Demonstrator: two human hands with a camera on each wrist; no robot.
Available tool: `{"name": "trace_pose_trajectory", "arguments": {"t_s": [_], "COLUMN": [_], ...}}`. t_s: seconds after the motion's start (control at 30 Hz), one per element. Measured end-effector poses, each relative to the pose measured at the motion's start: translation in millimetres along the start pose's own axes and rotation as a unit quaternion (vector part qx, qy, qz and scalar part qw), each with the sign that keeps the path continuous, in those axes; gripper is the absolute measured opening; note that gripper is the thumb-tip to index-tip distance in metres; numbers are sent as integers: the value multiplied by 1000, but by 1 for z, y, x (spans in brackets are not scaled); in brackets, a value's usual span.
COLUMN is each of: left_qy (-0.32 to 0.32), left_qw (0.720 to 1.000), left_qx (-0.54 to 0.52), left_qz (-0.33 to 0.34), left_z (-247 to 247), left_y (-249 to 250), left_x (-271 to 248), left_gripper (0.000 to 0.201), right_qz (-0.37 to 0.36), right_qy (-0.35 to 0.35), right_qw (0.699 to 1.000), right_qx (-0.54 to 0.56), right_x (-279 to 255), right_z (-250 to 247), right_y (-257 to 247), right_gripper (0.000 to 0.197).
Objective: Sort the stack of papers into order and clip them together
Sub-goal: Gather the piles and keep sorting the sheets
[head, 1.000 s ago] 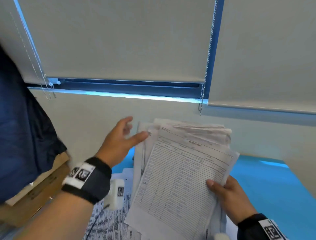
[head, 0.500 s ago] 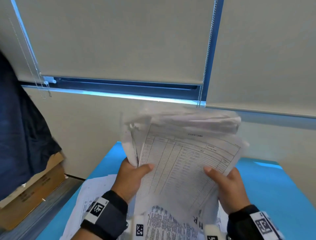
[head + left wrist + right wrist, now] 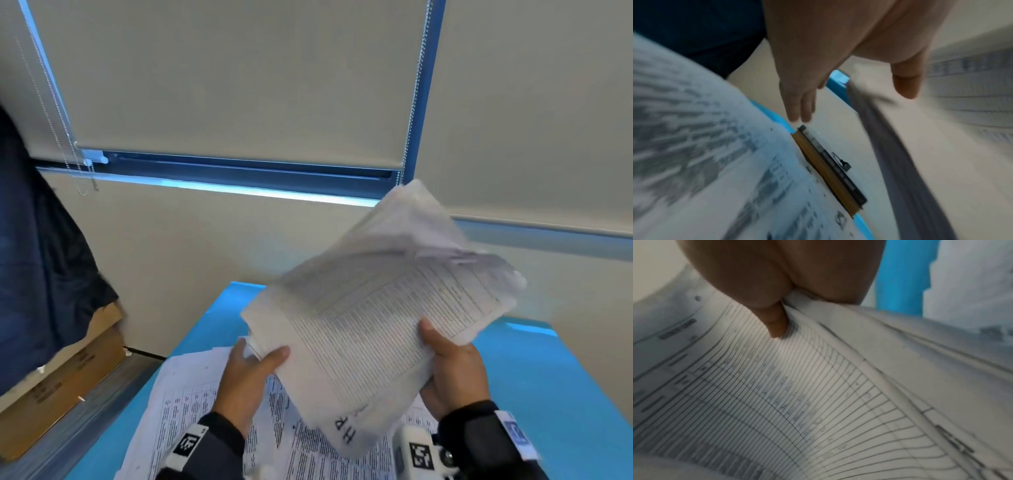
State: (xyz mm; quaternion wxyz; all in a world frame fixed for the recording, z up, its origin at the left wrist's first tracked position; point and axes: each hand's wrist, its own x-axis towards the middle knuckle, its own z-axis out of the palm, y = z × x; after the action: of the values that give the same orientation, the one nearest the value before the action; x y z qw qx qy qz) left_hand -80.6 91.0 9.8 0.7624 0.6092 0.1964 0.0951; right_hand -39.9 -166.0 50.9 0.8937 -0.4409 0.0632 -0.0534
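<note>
Blue tabletop [image 3: 534, 387] under blinds, loose printed sheets [image 3: 191, 404] near left. Left hand [image 3: 246, 373] and right hand [image 3: 455, 373] pinch thick white paper stack [image 3: 373, 318], thumbs on top, raised, tilted right.

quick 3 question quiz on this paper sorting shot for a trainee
1. True or false: both hands hold the stack of papers above the table.
2. Which hand has its thumb on the lined top sheet's lower right part: A) left hand B) right hand?
3. Fill in: more printed sheets lie on the ____ table.

Key: 1 true; 2 B; 3 blue.
</note>
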Motion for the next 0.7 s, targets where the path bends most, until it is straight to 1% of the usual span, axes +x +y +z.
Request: {"name": "trace_pose_trajectory", "arguments": {"t_s": [0.03,0.07,0.1,0.13,0.2,0.23,0.3,0.37,0.4,0.47,0.53,0.57,0.6,0.63,0.67,0.7], "left_qy": [-53,-92,-114,-117,-106,-89,-54,-25,-22,-22,-20,-18,-18,-16,-14,-10], "left_qw": [996,987,978,975,980,986,995,998,998,996,994,994,994,994,994,995], "left_qx": [-62,-119,-160,-179,-163,-140,-83,-32,-7,35,57,65,69,67,58,46], "left_qz": [-35,-63,-73,-68,-39,-18,19,50,63,82,89,88,87,86,89,90], "left_z": [1,4,6,5,1,-5,-21,-41,-49,-60,-64,-63,-62,-60,-59,-58], "left_y": [-3,-3,-2,-1,9,13,25,39,46,57,58,56,52,47,42,37], "left_x": [-5,-10,-14,-13,-9,-4,7,16,18,20,21,21,21,22,23,24], "left_gripper": [73,64,53,47,45,43,35,28,26,22,19,18,17,17,18,21], "right_qz": [21,36,46,53,63,62,62,65,64,49,27,6,-22,-50,-70,-80], "right_qy": [4,5,1,-3,-16,-23,-34,-55,-70,-106,-135,-141,-135,-121,-107,-94], "right_qw": [999,998,998,997,997,996,996,994,994,992,977,966,955,948,945,945], "right_qx": [26,42,51,55,51,51,62,69,48,-45,-163,-216,-262,-291,-302,-302], "right_x": [0,-2,-4,-5,-8,-7,0,12,18,25,26,25,24,23,22,22], "right_z": [2,4,7,8,6,2,-10,-28,-36,-42,-39,-35,-30,-25,-21,-19], "right_y": [4,10,15,21,30,31,27,17,12,4,2,3,3,3,2,2], "right_gripper": [24,25,26,25,30,34,43,48,50,54,64,65,55,35,20,16]}}
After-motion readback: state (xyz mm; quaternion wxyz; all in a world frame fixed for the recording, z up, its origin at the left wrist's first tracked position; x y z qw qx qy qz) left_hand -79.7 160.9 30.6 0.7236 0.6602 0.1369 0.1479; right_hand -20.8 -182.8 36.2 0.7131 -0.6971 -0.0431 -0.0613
